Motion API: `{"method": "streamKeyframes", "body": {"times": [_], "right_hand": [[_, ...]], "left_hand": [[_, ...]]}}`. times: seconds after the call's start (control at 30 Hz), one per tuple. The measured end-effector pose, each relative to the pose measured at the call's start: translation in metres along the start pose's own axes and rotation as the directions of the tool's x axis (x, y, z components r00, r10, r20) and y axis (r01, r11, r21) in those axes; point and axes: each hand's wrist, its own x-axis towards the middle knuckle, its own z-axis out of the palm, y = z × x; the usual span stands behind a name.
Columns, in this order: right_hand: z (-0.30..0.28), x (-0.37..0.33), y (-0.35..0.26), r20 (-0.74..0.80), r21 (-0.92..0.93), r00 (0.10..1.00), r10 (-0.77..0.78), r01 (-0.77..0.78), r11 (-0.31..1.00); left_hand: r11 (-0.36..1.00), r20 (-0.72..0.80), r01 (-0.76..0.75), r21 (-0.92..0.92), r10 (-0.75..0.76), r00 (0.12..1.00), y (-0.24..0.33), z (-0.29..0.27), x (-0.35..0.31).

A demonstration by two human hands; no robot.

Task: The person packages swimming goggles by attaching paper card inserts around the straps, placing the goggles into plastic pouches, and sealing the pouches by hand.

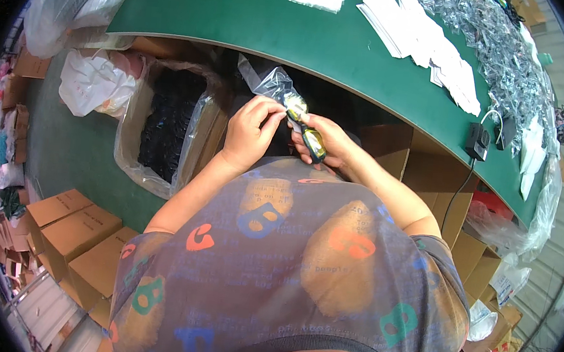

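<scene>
My left grip (250, 130) pinches clear plastic bag (275, 80); right grip (329, 138) clamped on dark yellow-lensed sunglasses (314, 142), beside green counter (242, 18) near edge.

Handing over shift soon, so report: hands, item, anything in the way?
Left hand: fingertips at clear plastic bag. Right hand: gripping dark-framed glasses with shiny yellow lenses. No visible obstruction; green tabletop edge just beyond.

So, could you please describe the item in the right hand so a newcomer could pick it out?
Find the big green table, then the left hand and right hand just below its near edge. The right hand grips the dark-edged item; its shiny yellow surface sets it apart from the clear plastic at its upper end.
</scene>
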Motion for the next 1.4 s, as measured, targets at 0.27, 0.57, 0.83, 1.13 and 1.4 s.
{"method": "streamKeyframes", "body": {"times": [0.27,0.57,0.83,1.13,1.4], "right_hand": [[0.012,0.024,0.011,-0.079,-0.652,0.844,-0.53,0.358,0.668],[0.004,0.014,0.004,-0.126,-0.915,0.831,-0.541,0.114,0.388],[0.002,0.011,0.017,-0.074,-0.435,0.991,-0.115,0.071,0.897],[0.005,-0.021,0.028,-0.165,-0.401,0.968,-0.191,0.111,0.909],[-0.016,-0.015,0.018,-0.081,-0.351,0.981,-0.177,0.138,0.926]], "left_hand": [[0.992,0.028,0.09,-0.091,-0.088,0.996,-0.004,0.004,-0.011],[0.952,0.157,-0.258,0.167,0.233,0.96,-0.006,0.002,-0.01],[0.372,0.474,0.633,-0.679,-0.435,0.765,-0.051,0.02,-0.031],[-0.155,0.716,0.731,-0.664,-0.413,0.563,-0.069,0.037,-0.027],[-0.037,0.755,0.822,-0.568,-0.421,0.503,-0.076,0.043,-0.031]]}}
